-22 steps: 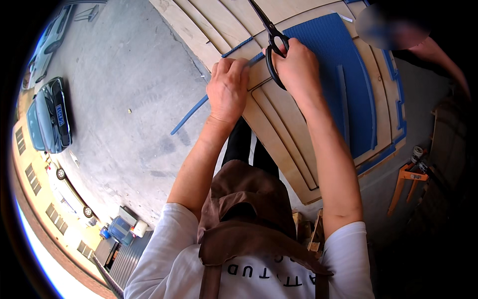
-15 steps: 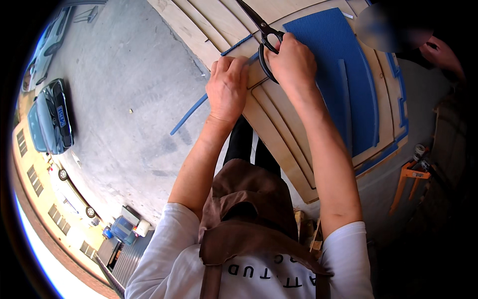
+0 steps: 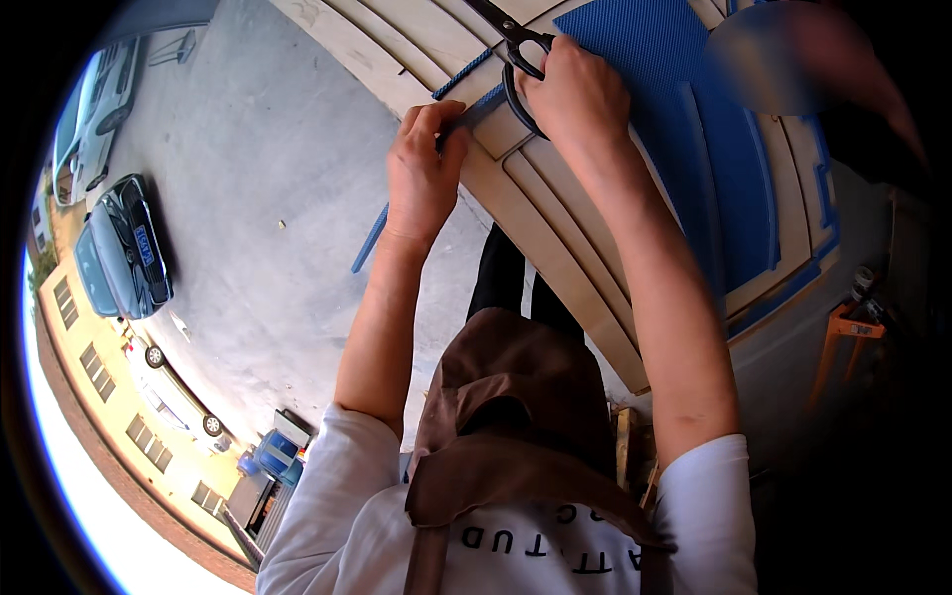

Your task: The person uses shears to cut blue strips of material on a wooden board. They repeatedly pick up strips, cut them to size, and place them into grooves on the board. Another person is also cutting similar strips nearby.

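A narrow blue textured strip (image 3: 370, 238), its long axis slanting near left to far right, crosses the left edge of a grooved pale wooden board (image 3: 577, 264), pinched by the left hand's (image 3: 421, 174) fingers. The right hand's (image 3: 582, 96) fingers curl around black metal scissors (image 3: 512, 32), blades pointing far left. Black lettering (image 3: 536, 545) marks the white fabric shirt (image 3: 704, 506); grey concrete floor (image 3: 288, 149) spreads left.

Both arms reach forward, elbows slightly bent; left forearm (image 3: 382, 312) runs nearly straight out, right forearm (image 3: 659, 263) angles inward to the left. Left hand (image 3: 424, 178) is back-up, fingers curled, thumb opposing the index in a loose pinch. Right hand (image 3: 582, 97) sits farther out, knuckles up, fingers wrapped in a closed grip, right wrist (image 3: 602, 154) close to straight.
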`<state>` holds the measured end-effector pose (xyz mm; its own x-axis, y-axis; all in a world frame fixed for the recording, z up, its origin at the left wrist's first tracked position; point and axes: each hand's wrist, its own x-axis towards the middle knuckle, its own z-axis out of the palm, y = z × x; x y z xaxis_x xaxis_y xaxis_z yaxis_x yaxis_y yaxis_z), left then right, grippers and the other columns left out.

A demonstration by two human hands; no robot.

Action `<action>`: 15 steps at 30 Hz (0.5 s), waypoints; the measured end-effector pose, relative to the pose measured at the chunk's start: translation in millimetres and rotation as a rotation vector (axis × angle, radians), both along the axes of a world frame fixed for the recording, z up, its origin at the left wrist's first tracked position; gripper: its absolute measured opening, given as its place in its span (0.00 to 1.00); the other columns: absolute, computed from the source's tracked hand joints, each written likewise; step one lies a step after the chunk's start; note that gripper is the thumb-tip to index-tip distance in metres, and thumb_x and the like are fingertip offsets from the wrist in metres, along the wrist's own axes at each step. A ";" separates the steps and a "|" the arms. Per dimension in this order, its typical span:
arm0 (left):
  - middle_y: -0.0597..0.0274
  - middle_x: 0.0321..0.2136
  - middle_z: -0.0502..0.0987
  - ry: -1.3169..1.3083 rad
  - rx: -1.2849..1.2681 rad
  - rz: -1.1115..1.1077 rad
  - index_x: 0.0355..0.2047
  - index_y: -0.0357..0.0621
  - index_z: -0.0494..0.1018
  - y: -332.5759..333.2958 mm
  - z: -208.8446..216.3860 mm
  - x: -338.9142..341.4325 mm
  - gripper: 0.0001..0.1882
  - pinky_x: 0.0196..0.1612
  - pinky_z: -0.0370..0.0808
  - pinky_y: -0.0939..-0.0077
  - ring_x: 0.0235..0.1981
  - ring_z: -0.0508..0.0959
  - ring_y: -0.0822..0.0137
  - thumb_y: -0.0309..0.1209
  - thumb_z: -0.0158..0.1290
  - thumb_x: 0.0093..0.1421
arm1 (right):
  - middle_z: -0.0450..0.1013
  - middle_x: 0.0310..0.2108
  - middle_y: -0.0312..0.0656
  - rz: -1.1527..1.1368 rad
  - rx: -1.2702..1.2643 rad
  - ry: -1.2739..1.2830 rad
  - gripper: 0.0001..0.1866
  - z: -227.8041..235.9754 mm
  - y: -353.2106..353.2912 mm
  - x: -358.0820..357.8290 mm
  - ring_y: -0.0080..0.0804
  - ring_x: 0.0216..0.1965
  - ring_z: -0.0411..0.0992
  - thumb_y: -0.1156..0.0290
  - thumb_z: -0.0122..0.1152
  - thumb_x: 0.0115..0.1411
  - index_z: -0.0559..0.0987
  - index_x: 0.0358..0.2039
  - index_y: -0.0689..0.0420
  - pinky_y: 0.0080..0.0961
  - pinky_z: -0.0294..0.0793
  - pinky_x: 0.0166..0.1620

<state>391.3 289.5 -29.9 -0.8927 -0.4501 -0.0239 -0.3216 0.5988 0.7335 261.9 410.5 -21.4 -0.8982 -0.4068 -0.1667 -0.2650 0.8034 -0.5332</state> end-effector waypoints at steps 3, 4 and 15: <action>0.57 0.35 0.76 0.003 -0.014 -0.009 0.40 0.39 0.73 -2.0 2.6 -1.3 0.10 0.39 0.74 0.73 0.34 0.78 0.62 0.23 0.53 0.56 | 0.77 0.28 0.53 -0.029 -0.003 0.004 0.17 -4.6 0.2 -0.6 0.49 0.33 0.77 0.59 0.65 0.52 0.76 0.32 0.61 0.40 0.77 0.37; 0.55 0.35 0.76 -0.005 -0.014 -0.017 0.39 0.39 0.73 -2.1 3.8 -1.6 0.10 0.39 0.74 0.72 0.34 0.78 0.60 0.23 0.53 0.55 | 0.77 0.28 0.51 -0.043 0.001 0.002 0.17 -5.9 0.4 -0.8 0.50 0.33 0.77 0.58 0.65 0.52 0.76 0.31 0.60 0.41 0.76 0.37; 0.58 0.32 0.77 -0.012 -0.125 0.000 0.37 0.39 0.75 0.3 -4.6 2.3 0.09 0.36 0.73 0.76 0.29 0.77 0.67 0.26 0.56 0.55 | 0.77 0.28 0.53 -0.028 -0.022 0.027 0.16 -4.1 2.1 0.9 0.49 0.34 0.77 0.61 0.66 0.51 0.76 0.32 0.62 0.40 0.77 0.38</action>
